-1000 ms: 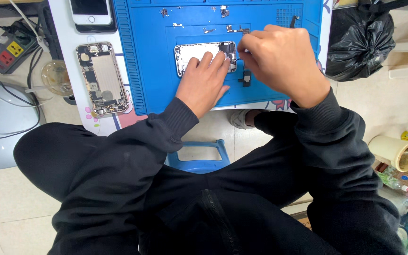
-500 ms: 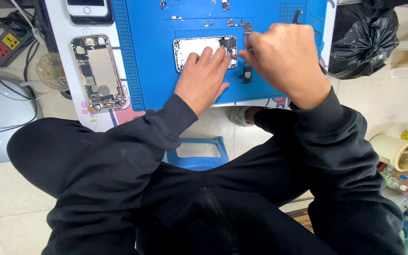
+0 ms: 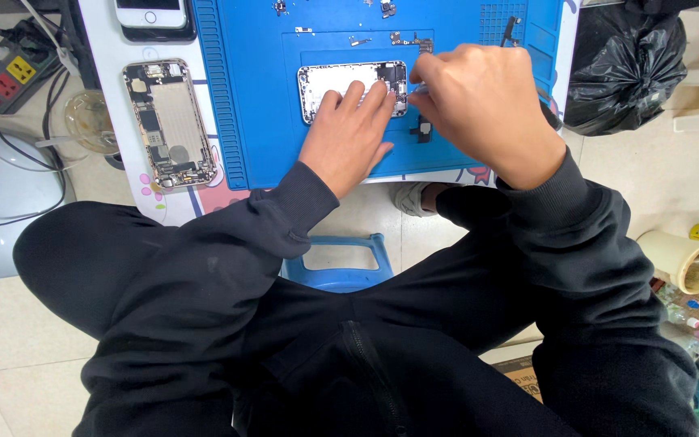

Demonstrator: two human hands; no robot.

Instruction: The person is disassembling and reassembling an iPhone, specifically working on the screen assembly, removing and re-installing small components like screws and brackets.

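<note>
Opened phone chassis (image 3: 341, 85) is laid flat near the middle of the blue repair mat (image 3: 252, 121). Left hand (image 3: 348, 137) is pressed on the chassis, fingers (image 3: 357, 95) spread flat on it, nothing gripped. Right hand (image 3: 483, 105) is held over the chassis's right end, fingers curled and pinched together at the edge; what is pinched is too small to tell, possibly a thin tool. Small black part (image 3: 422, 128) is seen on the mat just below the right end of the chassis. Loose screws and small parts (image 3: 402, 36) are scattered on the mat above the chassis. Second stripped phone (image 3: 169, 123) is laid on the white surface (image 3: 103, 48) left of the mat.
</note>
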